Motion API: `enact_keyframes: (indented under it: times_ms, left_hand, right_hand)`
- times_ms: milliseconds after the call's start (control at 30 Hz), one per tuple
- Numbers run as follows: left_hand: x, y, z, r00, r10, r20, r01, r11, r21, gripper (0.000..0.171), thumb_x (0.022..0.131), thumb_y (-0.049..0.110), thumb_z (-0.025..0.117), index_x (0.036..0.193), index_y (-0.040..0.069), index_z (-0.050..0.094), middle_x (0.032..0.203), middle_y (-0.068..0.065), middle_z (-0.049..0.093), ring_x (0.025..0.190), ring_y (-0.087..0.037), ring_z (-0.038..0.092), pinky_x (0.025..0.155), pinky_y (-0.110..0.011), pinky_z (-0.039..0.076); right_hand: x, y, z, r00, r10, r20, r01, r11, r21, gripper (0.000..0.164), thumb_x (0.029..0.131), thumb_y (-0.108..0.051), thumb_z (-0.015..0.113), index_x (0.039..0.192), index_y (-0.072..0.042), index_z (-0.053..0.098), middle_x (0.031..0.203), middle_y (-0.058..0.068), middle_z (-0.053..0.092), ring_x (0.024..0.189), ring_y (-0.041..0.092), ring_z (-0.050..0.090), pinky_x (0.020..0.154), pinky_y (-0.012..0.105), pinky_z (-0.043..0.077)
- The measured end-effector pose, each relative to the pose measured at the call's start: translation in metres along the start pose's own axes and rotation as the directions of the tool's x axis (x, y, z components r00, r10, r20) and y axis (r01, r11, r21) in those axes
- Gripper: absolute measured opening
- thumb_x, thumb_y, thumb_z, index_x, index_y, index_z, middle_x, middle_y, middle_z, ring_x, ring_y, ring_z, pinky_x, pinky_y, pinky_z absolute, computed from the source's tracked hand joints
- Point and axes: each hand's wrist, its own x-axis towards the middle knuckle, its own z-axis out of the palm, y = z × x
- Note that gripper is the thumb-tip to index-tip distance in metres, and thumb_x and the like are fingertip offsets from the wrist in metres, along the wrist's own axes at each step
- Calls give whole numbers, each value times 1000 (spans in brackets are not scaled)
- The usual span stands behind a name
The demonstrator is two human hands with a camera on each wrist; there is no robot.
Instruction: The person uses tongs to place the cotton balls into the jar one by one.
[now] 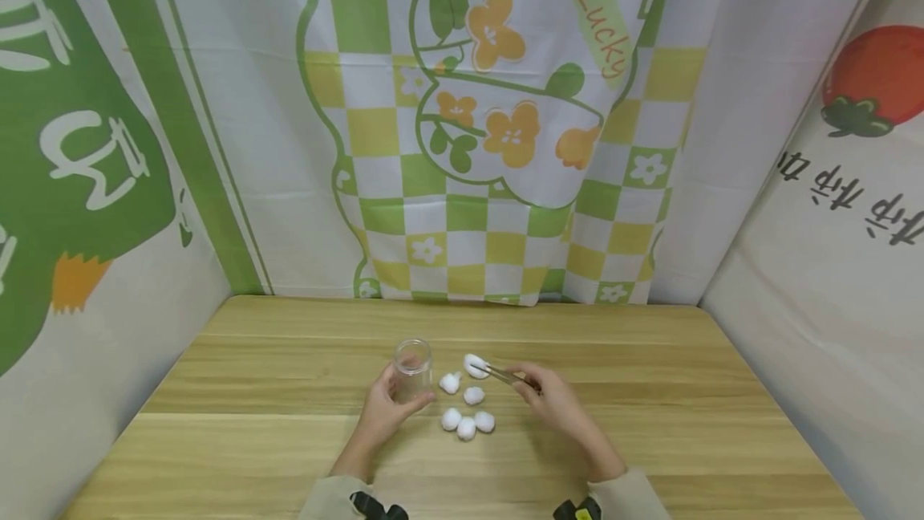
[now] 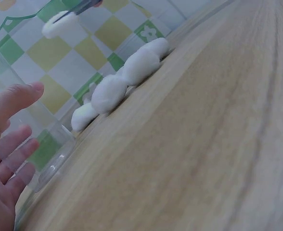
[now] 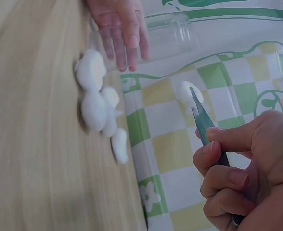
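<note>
Upright on the table, a clear, lidless jar [image 1: 413, 379] stands at my left hand [image 1: 384, 412], whose fingers and thumb hold it around its side. My right hand [image 1: 561, 401] pinches a pair of dark metal tweezers [image 3: 208, 122] between thumb and fingers. At the tweezers' tips a white cotton ball [image 3: 185, 92] is held above the table, to the right of the jar. Several more cotton balls lie on the wood between the hands: one beside the jar [image 1: 451, 382], one below the tweezers [image 1: 473, 396], and a touching cluster nearer me [image 1: 466, 428].
The wooden table [image 1: 650, 392] reaches back to a patterned curtain [image 1: 462, 231]. Printed cloth walls [image 1: 780, 263] stand along both sides. Black wrist devices [image 1: 378, 508] sit at the sleeves.
</note>
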Motion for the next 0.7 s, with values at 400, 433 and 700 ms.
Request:
enact_keyframes:
  times_ms: [400,433,700]
  left_hand:
    - [1,-1,0,1000,8,-11,-8,1000,-12,68,76,11,81,135,2,48,138,-20,55,132,-41,49,114,-56,36]
    - [1,-1,0,1000,10,-15,-10,1000,-12,68,76,10,81,135,2,48,138,-21,56,131,-41,50,113,-56,36]
    - [0,-2,1,999,27,-20,-27,1000,-4,67,76,10,80,134,1,49,136,-21,57,130,-42,51,112,-56,38]
  right_hand:
    - [5,-18,3,999,-43,-20,43,999,25,25,94,-8,58,117,-2,65,62,3,51,51,-3,32,46,15,29]
    - [6,-19,3,999,-46,-23,47,999,24,25,94,-8,58,117,-2,65,62,3,51,51,-3,32,46,15,29]
    - [7,-26,5,999,-44,-31,45,999,24,24,94,-8,59,116,-4,65,62,2,51,51,-3,33,47,15,30]
